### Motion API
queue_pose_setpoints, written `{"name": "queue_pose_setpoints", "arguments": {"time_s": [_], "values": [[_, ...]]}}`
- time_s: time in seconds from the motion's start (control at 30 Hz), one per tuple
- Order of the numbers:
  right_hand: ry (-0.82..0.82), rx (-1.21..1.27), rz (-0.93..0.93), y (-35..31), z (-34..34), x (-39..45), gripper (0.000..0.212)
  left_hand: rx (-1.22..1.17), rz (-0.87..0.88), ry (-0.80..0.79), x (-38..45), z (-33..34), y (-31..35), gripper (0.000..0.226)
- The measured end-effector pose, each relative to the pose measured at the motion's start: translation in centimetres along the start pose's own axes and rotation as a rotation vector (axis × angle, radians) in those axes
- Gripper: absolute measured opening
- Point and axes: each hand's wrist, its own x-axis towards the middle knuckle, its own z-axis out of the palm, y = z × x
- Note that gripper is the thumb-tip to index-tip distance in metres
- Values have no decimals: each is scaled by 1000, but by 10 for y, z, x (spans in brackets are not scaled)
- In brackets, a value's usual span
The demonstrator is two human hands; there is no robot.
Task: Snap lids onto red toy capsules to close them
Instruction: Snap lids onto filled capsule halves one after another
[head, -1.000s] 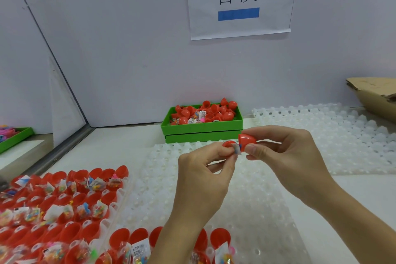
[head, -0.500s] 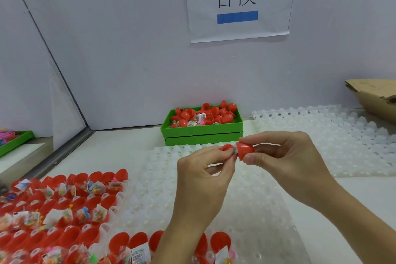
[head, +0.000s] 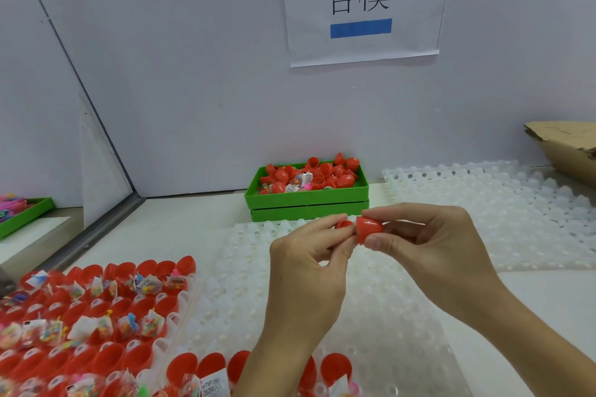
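My left hand [head: 309, 264] pinches a red capsule base [head: 343, 224], mostly hidden by its fingers. My right hand [head: 432, 245] pinches a red cone-shaped lid [head: 368, 229] between thumb and forefinger. The lid's open end meets the base above the white tray. Several open red capsule halves with small toy packets [head: 96, 309] stand in a tray at the lower left, and more red halves [head: 335, 367] line the bottom edge.
A green bin [head: 306, 200] of loose red capsule parts sits against the back wall. White dimpled trays [head: 503, 203] cover the table centre and right. A cardboard box [head: 567, 145] is at the far right. Another green tray [head: 22, 216] lies far left.
The lid and base have come closer together; the white packet edge seen between them a second ago no longer shows. Both hands stayed at about the same place.
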Motion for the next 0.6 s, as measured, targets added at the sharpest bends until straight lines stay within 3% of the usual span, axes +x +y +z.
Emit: {"name": "queue_pose_setpoints", "arguments": {"time_s": [0.17, 0.37, 0.5, 0.6], "values": [[21, -8, 10, 3, -2, 1, 30, 85, 64, -42, 0, 1, 6, 25], [11, -20, 12, 4, 0, 0, 35, -38, -69, 40, 0, 0, 6, 25], [4, -8, 9, 3, -1, 1, 34, -113, -150, -11, 2, -1, 11, 40], [6, 17, -2, 1, 0, 0, 32, -58, -104, -71, 3, -1, 8, 33]]}}
